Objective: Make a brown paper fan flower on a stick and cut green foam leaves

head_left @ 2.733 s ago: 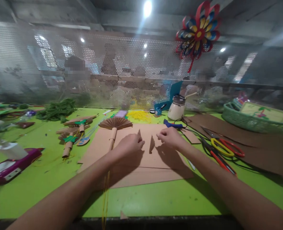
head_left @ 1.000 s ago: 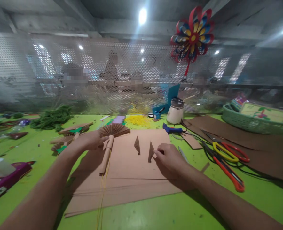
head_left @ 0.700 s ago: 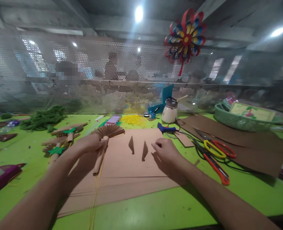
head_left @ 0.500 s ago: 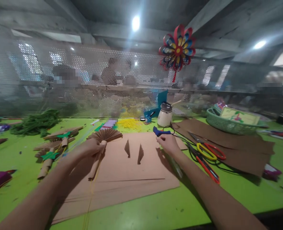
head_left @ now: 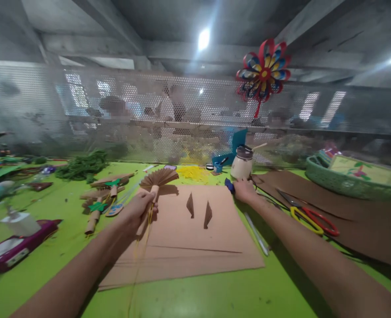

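Note:
My left hand (head_left: 142,205) is closed round a rolled brown paper tube with a pleated paper fan (head_left: 158,177) at its top. Yellow threads (head_left: 137,251) trail down from it. At the back right corner of a sheet of brown card (head_left: 195,238), my right hand (head_left: 244,191) is closed over a blue glue gun (head_left: 229,185); only its front end shows past the fingers. Two small pleated paper pieces, one on the left (head_left: 190,206) and one on the right (head_left: 208,215), rest on the card between my hands. A clear glue stick (head_left: 256,234) lies beside the card.
Left are tube-and-fan figures (head_left: 97,210) with green stars, green shreds (head_left: 82,166) and a purple tape dispenser (head_left: 21,247). Right are scissors (head_left: 309,216) on brown paper (head_left: 364,221) and a green basket (head_left: 334,179). Behind stand a jar (head_left: 242,163) and a mesh screen (head_left: 182,106).
My right hand has moved from beside the glue gun to over it. My left hand still holds the fan tube, now tilted slightly differently. The whole view has swung left.

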Demonstrator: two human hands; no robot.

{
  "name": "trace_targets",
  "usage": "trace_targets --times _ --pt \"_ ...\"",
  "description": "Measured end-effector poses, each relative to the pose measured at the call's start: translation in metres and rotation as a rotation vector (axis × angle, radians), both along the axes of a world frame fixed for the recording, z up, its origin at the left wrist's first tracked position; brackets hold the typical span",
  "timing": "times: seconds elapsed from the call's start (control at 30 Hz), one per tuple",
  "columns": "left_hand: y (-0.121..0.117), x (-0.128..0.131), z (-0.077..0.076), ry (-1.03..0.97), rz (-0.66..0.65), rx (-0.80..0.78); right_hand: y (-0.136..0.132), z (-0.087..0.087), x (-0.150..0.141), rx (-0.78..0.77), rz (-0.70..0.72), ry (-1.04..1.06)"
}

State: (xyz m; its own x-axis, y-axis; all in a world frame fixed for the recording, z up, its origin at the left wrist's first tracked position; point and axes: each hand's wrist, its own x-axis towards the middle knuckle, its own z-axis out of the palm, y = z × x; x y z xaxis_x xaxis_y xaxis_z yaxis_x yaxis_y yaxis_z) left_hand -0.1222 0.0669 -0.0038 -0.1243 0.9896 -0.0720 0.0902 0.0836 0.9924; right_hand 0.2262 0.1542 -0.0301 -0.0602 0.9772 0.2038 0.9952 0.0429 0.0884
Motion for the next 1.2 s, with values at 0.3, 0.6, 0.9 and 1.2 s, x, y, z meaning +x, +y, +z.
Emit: trace_targets --times 0.3,0.6,0.9,1.2 --pt "0.000 0.012 0.008 -0.270 -0.030 0.063 0.010 -0.013 0.011 0.037 0.030 -0.086" --pt "-0.012 0.017 0.010 -0.388 -0.028 0.063 0.016 -0.004 0.025 0.241 0.012 0.134" --pt "-0.018 0.033 0.013 -0.411 -0.051 0.045 0.008 0.017 0.042 0.461 -0.052 0.664" --pt "-0.014 0.045 0.014 -0.345 -0.163 -0.024 -0.034 0.042 0.012 0.161 0.212 1.450"
